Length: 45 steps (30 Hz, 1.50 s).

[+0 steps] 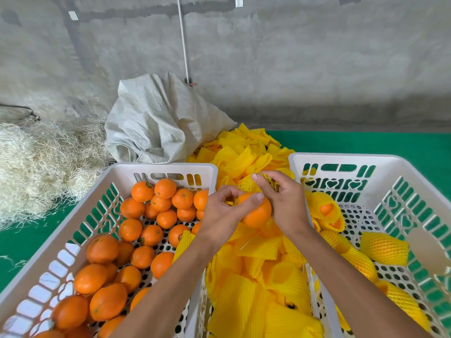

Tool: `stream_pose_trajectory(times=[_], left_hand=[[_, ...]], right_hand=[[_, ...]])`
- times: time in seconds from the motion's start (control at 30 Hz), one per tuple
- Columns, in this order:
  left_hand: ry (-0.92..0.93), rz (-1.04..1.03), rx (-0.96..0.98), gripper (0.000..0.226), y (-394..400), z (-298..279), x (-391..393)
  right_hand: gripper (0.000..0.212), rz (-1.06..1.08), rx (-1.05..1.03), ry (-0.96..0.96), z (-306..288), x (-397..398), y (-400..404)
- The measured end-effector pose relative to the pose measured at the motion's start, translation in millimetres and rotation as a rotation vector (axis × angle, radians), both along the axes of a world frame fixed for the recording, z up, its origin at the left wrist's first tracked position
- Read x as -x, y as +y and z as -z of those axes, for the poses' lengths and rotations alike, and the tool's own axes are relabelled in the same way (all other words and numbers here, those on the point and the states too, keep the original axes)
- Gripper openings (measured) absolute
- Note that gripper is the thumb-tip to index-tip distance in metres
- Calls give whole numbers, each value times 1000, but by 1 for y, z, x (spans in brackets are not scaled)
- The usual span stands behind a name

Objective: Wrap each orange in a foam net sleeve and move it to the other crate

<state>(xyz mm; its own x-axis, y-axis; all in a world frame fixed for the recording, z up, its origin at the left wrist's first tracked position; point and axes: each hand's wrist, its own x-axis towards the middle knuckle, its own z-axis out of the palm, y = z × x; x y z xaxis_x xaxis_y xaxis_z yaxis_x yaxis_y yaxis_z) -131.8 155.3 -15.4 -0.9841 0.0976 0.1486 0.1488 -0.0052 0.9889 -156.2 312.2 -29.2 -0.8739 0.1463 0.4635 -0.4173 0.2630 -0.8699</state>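
Floor [390, 145] covered in green mat lies under everything, with a grey wall [292, 57] behind it. Left of the hands sits a big pile of straw [36, 162], and a crumpled white sack [158, 123] leans past the fingertips, well beyond them. Two white crates stand side by side. The left crate [156, 167] is just under the left arm and holds many bare oranges [136, 230]. The right crate [341, 159] is just beside the right hand and holds a few wrapped oranges [384, 248] in yellow net. Between the crates, under both hands and beyond the fingers, lies a heap of yellow foam sleeves [253, 284]. One loose sleeve [185, 242] rests in the left crate near the left wrist. The left hand [222, 213] has its fingers curled round one orange [256, 211], with the thumb pressed on top of it. The right hand [285, 203] touches the same orange on its other side, and its curled fingers and thumb pinch a yellow net sleeve [266, 178] just above the fruit. That sleeve is at the orange's far end, and I cannot tell if it is over the orange at all. The orange is held up between the two crates, above the heap.
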Motion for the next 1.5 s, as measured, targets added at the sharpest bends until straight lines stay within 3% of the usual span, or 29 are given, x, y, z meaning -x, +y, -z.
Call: stream_pose_trajectory(times=[0.17, 0.27, 0.5, 0.67, 0.8, 0.93, 1.23, 1.5], left_hand=[[-54, -109, -39, 69, -5, 2, 5], [-79, -210, -124, 79, -8, 3, 9], [-51, -308, -220, 58, -9, 3, 10], [-43, -443, -218, 61, -9, 4, 13], [-2, -490, -196, 67, -7, 7, 14], [-36, -507, -169, 63, -7, 9, 14], [-21, -336, 21, 57, 1, 6, 13], [76, -431, 112, 61, 6, 7, 9]], right_hand=[[14, 23, 114, -29, -9, -4, -4], [13, -69, 247, -70, -17, -6, -4], [15, -140, 332, -76, -29, -20, -10], [20, -161, 333, -125, -31, -25, -11], [33, -211, 255, -50, -27, -27, -19], [44, -194, 264, -155, -19, -25, -28], [27, 86, -42, -15, -12, -17, -19], [19, 262, -313, 147, -18, -19, -18]])
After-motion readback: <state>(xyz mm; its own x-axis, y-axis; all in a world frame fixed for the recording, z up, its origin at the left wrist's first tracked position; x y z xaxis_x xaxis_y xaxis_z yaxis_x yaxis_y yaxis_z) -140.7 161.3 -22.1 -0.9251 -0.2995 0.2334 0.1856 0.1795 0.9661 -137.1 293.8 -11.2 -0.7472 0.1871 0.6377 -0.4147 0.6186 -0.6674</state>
